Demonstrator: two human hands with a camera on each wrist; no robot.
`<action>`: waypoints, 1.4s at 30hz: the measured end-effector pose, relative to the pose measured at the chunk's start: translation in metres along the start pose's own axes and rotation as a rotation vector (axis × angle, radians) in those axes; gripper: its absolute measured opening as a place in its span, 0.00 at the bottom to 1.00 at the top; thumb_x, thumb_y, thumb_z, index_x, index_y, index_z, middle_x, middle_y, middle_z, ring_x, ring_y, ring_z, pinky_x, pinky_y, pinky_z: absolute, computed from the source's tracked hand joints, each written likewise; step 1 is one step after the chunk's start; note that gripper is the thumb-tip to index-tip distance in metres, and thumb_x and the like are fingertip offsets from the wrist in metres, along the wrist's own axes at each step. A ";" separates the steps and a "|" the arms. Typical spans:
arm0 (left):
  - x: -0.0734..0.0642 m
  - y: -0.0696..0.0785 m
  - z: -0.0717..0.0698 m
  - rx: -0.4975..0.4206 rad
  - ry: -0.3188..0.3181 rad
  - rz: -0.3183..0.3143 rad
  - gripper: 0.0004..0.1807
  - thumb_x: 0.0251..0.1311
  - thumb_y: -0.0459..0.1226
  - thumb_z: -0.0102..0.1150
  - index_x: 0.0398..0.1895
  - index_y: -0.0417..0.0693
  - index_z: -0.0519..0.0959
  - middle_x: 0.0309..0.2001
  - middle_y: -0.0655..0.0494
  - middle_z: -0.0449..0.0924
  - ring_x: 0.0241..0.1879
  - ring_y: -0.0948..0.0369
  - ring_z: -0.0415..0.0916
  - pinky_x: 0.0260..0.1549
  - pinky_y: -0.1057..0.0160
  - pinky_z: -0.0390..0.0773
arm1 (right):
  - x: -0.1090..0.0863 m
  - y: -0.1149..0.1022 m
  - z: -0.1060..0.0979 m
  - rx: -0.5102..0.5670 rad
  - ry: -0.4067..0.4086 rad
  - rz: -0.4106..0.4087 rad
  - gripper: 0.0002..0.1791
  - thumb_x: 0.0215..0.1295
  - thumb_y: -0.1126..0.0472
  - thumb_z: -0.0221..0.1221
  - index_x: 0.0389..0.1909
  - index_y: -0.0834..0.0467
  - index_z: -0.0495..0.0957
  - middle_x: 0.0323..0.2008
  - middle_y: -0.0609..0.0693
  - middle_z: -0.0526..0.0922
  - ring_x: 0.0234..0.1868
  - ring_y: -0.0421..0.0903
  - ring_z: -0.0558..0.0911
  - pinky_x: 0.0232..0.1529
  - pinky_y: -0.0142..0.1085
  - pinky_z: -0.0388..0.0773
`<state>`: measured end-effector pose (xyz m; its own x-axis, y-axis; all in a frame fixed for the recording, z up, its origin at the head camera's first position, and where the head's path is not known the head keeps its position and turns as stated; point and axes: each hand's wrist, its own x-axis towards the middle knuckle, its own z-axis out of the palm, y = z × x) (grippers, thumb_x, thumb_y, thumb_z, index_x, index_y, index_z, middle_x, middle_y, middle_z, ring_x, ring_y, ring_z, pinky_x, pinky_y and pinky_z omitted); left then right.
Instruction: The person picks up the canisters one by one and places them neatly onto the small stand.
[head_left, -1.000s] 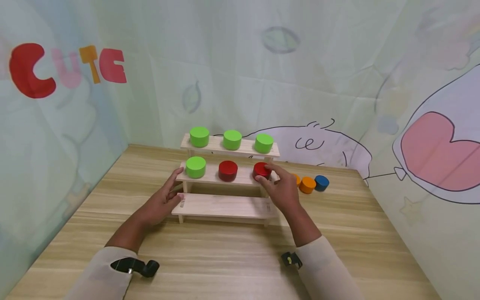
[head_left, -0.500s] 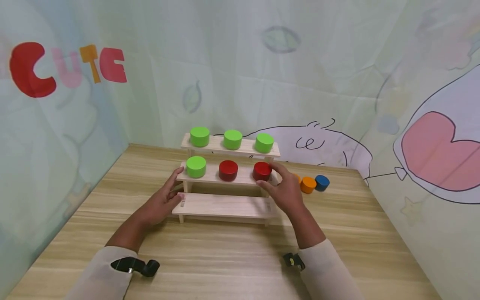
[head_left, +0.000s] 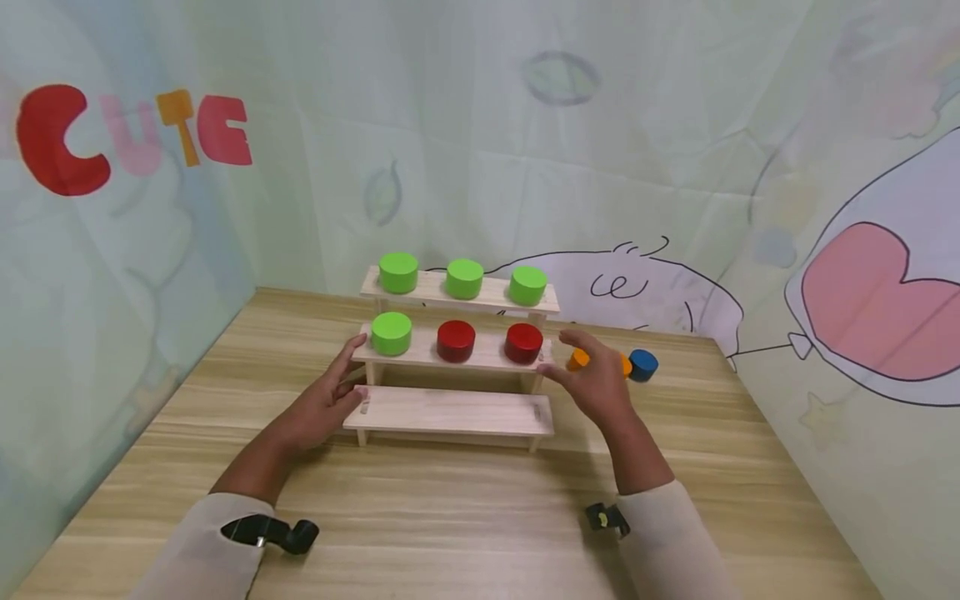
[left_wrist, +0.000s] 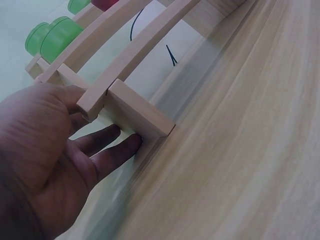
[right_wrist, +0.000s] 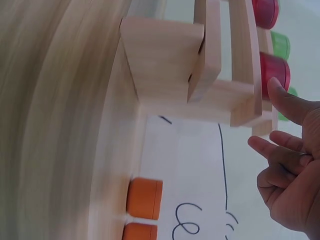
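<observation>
A wooden rack (head_left: 450, 411) on the table (head_left: 450, 517) bears four green cylinders (head_left: 392, 333) and two red cylinders (head_left: 456, 342) on its upper shelves (head_left: 492, 292). The left hand (head_left: 324, 410) grasps its left end; the right hand (head_left: 596, 385), fingers released, is nearby.

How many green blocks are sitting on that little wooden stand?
4. On the top shelf: a left green block, a center green block and a right green block. The fourth green block is at the middle shelf's left end.
</observation>
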<state>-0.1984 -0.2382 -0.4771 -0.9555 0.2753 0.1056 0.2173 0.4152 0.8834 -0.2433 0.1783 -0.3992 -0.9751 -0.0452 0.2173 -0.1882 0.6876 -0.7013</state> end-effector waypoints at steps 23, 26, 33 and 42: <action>-0.001 0.000 0.001 0.003 -0.005 -0.002 0.47 0.87 0.37 0.48 0.90 0.79 0.32 0.87 0.29 0.49 0.80 0.27 0.61 0.70 0.31 0.76 | 0.038 0.043 -0.037 0.186 -0.046 0.127 0.37 0.67 0.55 0.77 0.75 0.57 0.78 0.79 0.59 0.74 0.87 0.60 0.62 0.86 0.60 0.60; -0.001 0.001 0.001 0.004 -0.004 -0.010 0.47 0.87 0.37 0.48 0.90 0.80 0.32 0.87 0.29 0.49 0.80 0.27 0.61 0.70 0.31 0.76 | 0.043 0.046 -0.038 0.178 -0.076 0.169 0.36 0.69 0.54 0.76 0.76 0.54 0.78 0.82 0.58 0.71 0.87 0.61 0.61 0.87 0.60 0.59; 0.000 0.001 0.002 0.008 -0.002 -0.006 0.47 0.87 0.37 0.48 0.90 0.80 0.32 0.87 0.29 0.48 0.80 0.27 0.62 0.69 0.30 0.77 | 0.061 0.060 -0.039 0.104 -0.140 0.211 0.34 0.70 0.53 0.75 0.74 0.54 0.80 0.81 0.60 0.72 0.86 0.64 0.63 0.86 0.61 0.60; 0.000 0.000 0.001 0.005 0.001 -0.002 0.46 0.87 0.37 0.48 0.90 0.81 0.32 0.87 0.30 0.48 0.80 0.27 0.62 0.68 0.31 0.79 | 0.075 0.080 -0.040 0.020 -0.197 0.198 0.31 0.70 0.55 0.75 0.71 0.60 0.82 0.78 0.63 0.75 0.83 0.65 0.66 0.85 0.60 0.63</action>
<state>-0.1982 -0.2373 -0.4771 -0.9562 0.2738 0.1039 0.2161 0.4199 0.8815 -0.3269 0.2590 -0.4117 -0.9968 -0.0528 -0.0601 0.0078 0.6831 -0.7303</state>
